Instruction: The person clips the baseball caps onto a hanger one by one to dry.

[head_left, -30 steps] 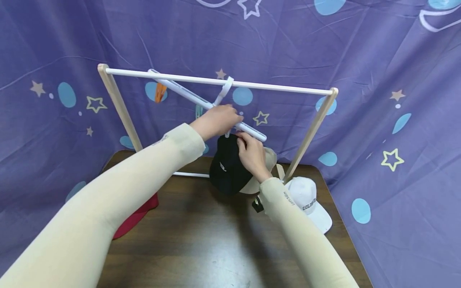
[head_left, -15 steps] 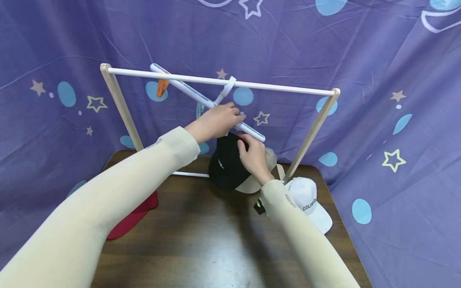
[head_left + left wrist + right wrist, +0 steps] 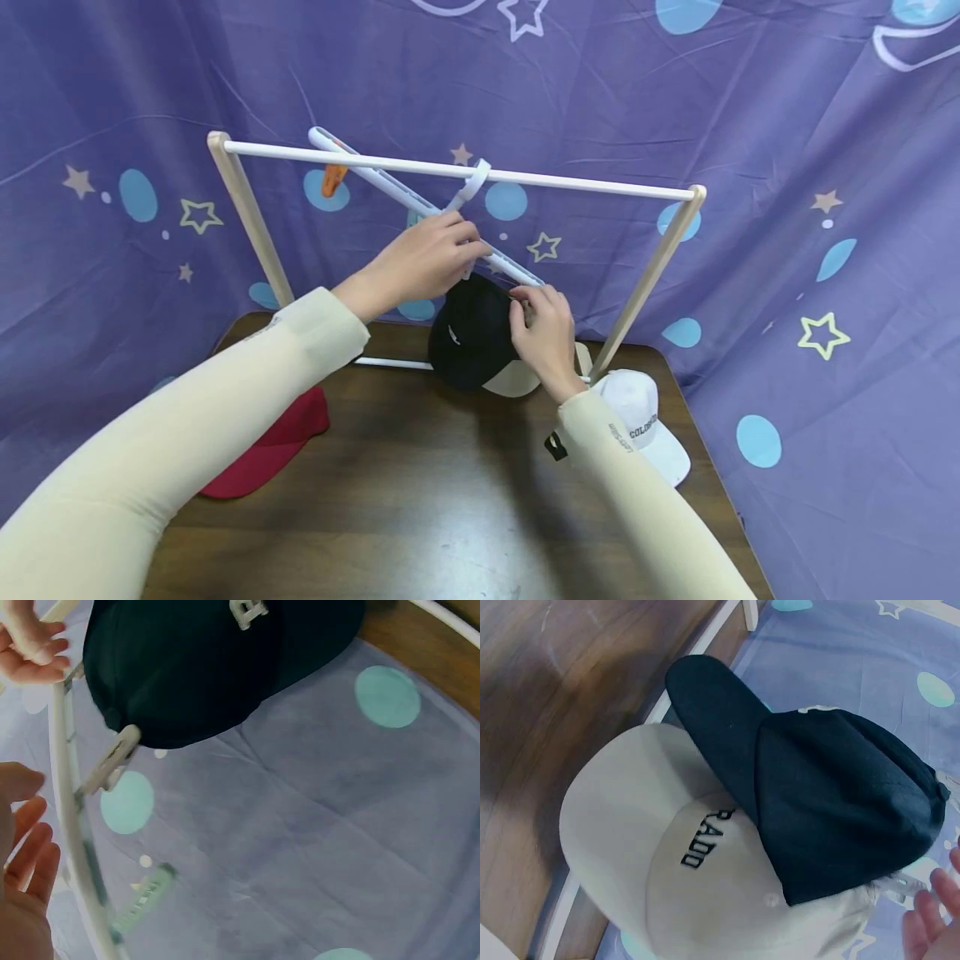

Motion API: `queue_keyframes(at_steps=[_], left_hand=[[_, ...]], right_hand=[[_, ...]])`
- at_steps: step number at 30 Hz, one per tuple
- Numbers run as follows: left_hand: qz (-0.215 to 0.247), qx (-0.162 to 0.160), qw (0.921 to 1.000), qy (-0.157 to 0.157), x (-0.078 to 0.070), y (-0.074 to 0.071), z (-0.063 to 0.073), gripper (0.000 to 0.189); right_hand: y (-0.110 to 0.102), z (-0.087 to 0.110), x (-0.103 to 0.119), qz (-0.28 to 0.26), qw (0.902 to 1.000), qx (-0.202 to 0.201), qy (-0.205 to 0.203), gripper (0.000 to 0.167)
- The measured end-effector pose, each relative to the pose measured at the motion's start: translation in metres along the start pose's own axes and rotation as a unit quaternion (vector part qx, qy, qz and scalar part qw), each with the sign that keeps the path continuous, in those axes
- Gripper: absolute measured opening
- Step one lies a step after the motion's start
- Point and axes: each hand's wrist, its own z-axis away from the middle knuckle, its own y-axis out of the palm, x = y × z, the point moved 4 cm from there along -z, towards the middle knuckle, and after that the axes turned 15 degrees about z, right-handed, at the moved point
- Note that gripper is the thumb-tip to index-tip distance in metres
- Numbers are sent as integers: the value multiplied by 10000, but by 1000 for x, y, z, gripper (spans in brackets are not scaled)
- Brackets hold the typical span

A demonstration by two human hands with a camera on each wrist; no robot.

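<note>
A black cap hangs from a white hanger, with a grey clip at its edge. Behind it hangs a beige cap with dark lettering, partly covered by the black one. My left hand is at the middle of the hanger below its hook; the left wrist view shows its fingers loosely bent and apart from the bar. Beside the hanger's lower right end, my right hand has its fingers loosely bent, fingertips close to another clip at the caps' edge, nothing between thumb and fingers.
The hook sits over the white rail of a wooden stand. An orange clip and a green clip hang on the hanger. A red cap lies on the table at left, a white cap at right.
My left hand has shifted left along the hanger. My right hand has moved right and slightly down, away from the black cap's top. The hanger's left end has risen a little.
</note>
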Motion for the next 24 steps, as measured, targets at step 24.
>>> queue_keyframes(at_steps=[24], left_hand=[[1065, -445, 9701, -2135, 38, -4, 161, 17]], right_hand=[[-26, 32, -13, -1241, 9747, 1833, 293, 24]])
